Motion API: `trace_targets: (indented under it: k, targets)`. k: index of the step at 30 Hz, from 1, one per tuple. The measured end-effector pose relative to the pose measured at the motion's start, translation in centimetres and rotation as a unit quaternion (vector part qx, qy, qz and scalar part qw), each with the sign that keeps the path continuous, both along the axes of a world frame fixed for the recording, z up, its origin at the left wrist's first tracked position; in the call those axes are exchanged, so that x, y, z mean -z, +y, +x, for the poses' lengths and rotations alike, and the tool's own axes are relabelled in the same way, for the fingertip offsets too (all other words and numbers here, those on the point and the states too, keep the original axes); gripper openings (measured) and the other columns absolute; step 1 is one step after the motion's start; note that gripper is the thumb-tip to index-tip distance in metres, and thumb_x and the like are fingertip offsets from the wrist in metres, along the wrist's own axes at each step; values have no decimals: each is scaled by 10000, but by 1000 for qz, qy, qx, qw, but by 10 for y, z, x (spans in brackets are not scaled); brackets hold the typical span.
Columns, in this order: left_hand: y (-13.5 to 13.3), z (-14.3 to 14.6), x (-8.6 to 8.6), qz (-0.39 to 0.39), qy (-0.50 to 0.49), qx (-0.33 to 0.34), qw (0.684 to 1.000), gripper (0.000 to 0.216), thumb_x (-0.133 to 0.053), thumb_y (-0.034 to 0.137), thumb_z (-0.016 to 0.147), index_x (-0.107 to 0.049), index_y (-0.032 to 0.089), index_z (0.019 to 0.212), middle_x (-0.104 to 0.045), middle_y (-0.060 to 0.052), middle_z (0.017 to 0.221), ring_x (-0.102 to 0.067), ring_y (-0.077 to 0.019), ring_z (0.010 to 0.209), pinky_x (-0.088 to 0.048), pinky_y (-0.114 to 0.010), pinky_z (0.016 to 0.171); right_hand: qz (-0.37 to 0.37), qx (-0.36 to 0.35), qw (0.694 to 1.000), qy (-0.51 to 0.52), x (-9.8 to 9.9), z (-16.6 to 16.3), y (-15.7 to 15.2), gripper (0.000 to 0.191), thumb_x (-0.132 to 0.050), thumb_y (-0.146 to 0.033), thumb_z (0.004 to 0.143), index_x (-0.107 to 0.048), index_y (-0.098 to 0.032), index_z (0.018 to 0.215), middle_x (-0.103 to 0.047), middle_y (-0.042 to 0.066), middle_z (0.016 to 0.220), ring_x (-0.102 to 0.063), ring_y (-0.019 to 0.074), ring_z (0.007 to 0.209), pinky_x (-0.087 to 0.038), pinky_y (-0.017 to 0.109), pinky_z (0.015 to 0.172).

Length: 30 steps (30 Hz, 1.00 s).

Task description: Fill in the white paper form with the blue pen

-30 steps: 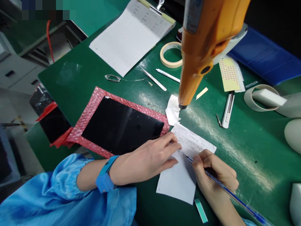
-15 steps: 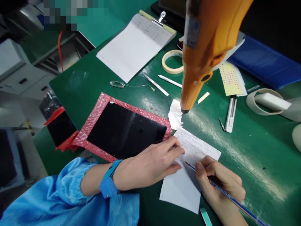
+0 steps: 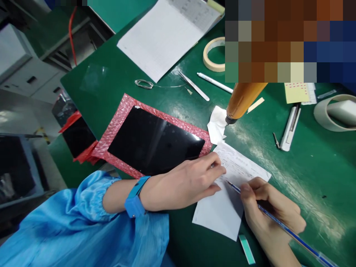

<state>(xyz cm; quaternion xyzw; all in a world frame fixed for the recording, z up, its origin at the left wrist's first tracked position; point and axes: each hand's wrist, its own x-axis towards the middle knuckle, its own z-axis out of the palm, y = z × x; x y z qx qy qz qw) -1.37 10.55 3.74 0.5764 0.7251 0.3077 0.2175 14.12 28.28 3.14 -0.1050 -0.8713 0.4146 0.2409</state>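
My right hand is closed around a blue-barrelled pen, its tip on a white sheet of paper that carries small writing. Resting on the sheet's left edge, my left hand holds nothing; its fingers are slightly bent, with the thumb apart. A blue band circles that wrist. Behind the left hand lies a black glass panel on pink bubble wrap. Crumpled white tissue touches the far end of the sheet.
An orange tool hangs nose down over the tissue. Tweezers, a white pen, a tape roll and clipped papers lie farther back. At right are a box cutter and a wide tape roll.
The camera view has shifted, so the bench things appear higher and mostly farther right. Both hands keep nearly the same places on the sheet, the pen tip still on it.
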Motion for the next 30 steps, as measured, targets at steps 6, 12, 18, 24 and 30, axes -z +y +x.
trace_targets:
  k: [6, 12, 18, 24, 30]
  targets:
    - [0, 0, -1, 20, 3, -3, 1000, 315, -771, 71, 998, -633, 109, 1278, -621, -90, 1257, -718, -233, 1034, -640, -353, 819, -15, -9, 1000, 4, 1, 0, -2, 420, -701, 23, 978, -463, -245, 759, -501, -75, 688, -389, 64, 533, -301, 238, 475]
    - [0, 0, -1, 24, 5, -3, 1000, 343, -807, 68, 974, -643, 101, 1274, -618, -83, 1242, -722, -239, 1025, -637, -363, 807, -25, 3, 1000, 4, 2, 1, -3, 426, -680, 13, 1000, -435, -243, 762, -461, -80, 689, -382, 62, 546, -290, 246, 498]
    - [0, 0, -1, 23, 9, -4, 1000, 320, -808, 93, 992, -661, 87, 1276, -622, -88, 1237, -720, -241, 1015, -629, -366, 799, -24, 4, 1000, -5, 2, 1, -3, 429, -692, -7, 1015, -426, -240, 772, -470, -83, 703, -373, 54, 554, -294, 235, 508]
    - [1, -1, 1, 25, 12, -6, 1000, 292, -806, 97, 992, -675, 83, 1252, -622, -86, 1227, -710, -230, 994, -606, -349, 764, -37, -15, 999, -4, 3, 2, -1, 399, -706, -17, 1004, -480, -241, 764, -535, -68, 693, -435, 70, 540, -329, 237, 498]
    - [2, -1, 0, 22, 20, -10, 1000, 249, -802, 105, 995, -680, 93, 1212, -622, -81, 1219, -712, -226, 988, -598, -342, 752, -13, -39, 999, 0, 2, -1, 1, 384, -717, -16, 1000, -518, -247, 767, -564, -61, 686, -478, 78, 518, -355, 237, 475]
